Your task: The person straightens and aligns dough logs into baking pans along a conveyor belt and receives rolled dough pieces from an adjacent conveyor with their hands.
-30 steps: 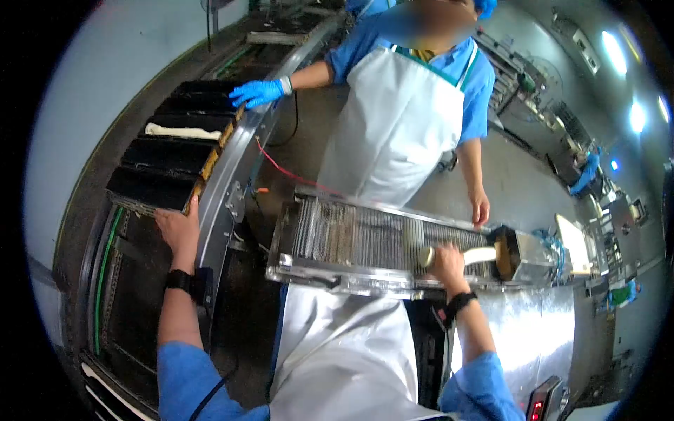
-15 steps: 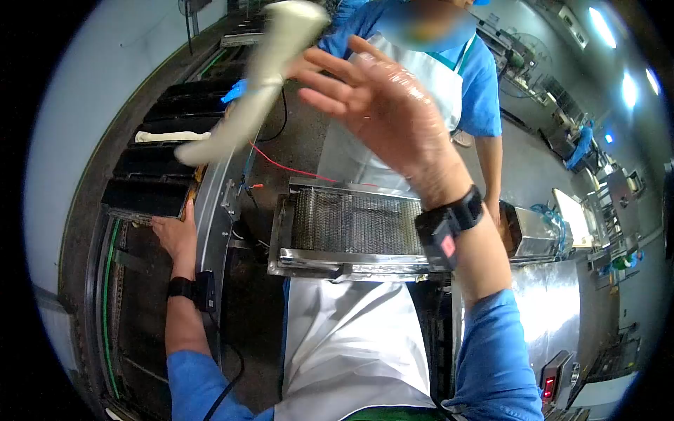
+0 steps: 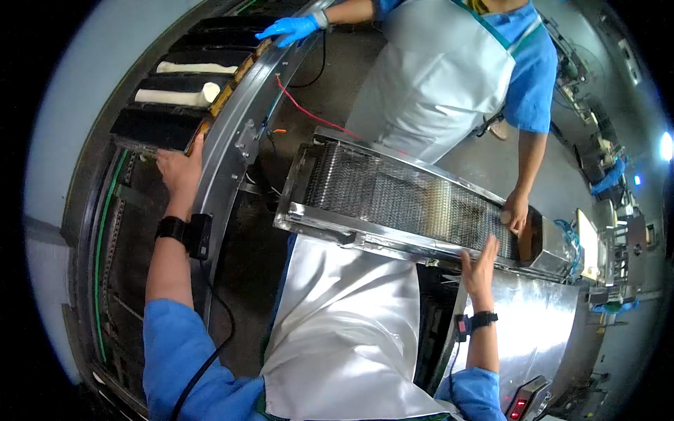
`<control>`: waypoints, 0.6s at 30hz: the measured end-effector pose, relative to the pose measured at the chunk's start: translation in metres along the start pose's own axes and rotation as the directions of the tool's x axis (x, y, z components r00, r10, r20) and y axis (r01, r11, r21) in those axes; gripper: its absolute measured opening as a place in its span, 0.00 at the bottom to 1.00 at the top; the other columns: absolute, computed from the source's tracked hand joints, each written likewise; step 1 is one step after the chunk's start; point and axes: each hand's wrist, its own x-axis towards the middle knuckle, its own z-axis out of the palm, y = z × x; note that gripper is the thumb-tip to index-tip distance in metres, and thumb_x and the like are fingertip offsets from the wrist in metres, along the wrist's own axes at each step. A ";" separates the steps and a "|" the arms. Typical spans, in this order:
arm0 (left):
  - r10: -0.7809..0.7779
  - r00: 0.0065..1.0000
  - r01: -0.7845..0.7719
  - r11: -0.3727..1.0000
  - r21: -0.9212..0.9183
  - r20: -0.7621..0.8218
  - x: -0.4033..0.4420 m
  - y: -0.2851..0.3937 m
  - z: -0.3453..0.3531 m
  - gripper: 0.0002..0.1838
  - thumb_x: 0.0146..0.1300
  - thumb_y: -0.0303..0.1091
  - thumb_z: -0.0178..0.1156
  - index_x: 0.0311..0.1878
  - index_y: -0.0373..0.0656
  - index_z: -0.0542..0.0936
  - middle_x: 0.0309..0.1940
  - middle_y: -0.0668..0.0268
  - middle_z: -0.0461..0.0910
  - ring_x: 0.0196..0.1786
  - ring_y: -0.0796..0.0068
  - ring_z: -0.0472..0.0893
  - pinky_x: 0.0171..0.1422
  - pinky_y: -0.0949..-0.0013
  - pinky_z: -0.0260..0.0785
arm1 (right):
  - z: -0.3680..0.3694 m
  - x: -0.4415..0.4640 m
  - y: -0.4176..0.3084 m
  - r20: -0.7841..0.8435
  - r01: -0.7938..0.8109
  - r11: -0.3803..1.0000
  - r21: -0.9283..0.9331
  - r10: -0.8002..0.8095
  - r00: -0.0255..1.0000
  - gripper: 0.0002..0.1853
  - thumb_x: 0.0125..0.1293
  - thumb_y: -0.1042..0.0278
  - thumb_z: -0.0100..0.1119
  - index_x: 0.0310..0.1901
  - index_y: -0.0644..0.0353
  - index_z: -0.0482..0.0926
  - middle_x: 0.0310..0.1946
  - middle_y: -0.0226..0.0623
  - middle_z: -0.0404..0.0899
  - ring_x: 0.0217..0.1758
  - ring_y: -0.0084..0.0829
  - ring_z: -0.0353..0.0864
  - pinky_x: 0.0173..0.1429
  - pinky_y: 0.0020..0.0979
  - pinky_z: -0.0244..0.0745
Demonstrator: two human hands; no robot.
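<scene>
My left hand [image 3: 181, 168] rests against the near edge of the nearest black tray [image 3: 156, 128], thumb and fingers apart. On the black tray beyond it lies a long white dough piece [image 3: 172, 95], and a flatter white strip [image 3: 196, 68] lies on the tray after that. My right hand [image 3: 480, 270] is at the near rail of the small mesh conveyor [image 3: 372, 189], fingers spread, holding nothing. Across that conveyor, a co-worker's bare hand [image 3: 517, 210] is at the end of a pale piece [image 3: 505, 217] near the metal outlet [image 3: 551, 245].
The co-worker's blue-gloved hand [image 3: 289, 30] is over the metal rail [image 3: 242, 105] of the tray line. A red cable [image 3: 309, 112] runs between the two conveyors. A metal surface [image 3: 526, 316] and a box with a red display [image 3: 519, 407] are at the lower right.
My right hand picked up a long white piece from the mesh conveyor, carried it left, let it go onto a black tray, and is back at the mesh conveyor. My left hand stayed at the trays.
</scene>
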 end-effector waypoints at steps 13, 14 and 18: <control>0.136 0.989 -0.141 0.983 -0.116 -0.053 0.005 -0.005 0.000 0.62 0.52 0.71 0.63 0.65 0.15 0.57 0.63 0.33 0.64 0.68 0.43 0.65 0.72 0.56 0.59 | 0.026 -0.022 0.101 -0.047 -0.396 0.913 -0.100 0.394 0.918 0.41 0.73 0.46 0.41 0.72 0.76 0.46 0.75 0.60 0.42 0.80 0.51 0.39 0.81 0.43 0.35; 0.163 0.983 -0.171 0.980 -0.104 -0.080 0.008 -0.008 0.003 0.62 0.52 0.71 0.63 0.65 0.15 0.56 0.64 0.34 0.63 0.69 0.43 0.63 0.73 0.56 0.58 | 0.027 -0.017 0.102 -0.034 -0.366 0.927 -0.084 0.364 0.931 0.41 0.73 0.45 0.40 0.72 0.76 0.46 0.75 0.60 0.42 0.80 0.51 0.38 0.81 0.43 0.34; -0.011 0.999 0.012 1.000 -0.012 0.042 0.024 -0.013 0.015 0.64 0.50 0.70 0.65 0.67 0.16 0.53 0.66 0.34 0.60 0.71 0.42 0.60 0.76 0.56 0.53 | 0.034 -0.002 0.105 -0.055 -0.351 0.928 -0.128 0.346 0.937 0.38 0.72 0.51 0.38 0.72 0.74 0.46 0.76 0.58 0.42 0.80 0.52 0.37 0.81 0.47 0.32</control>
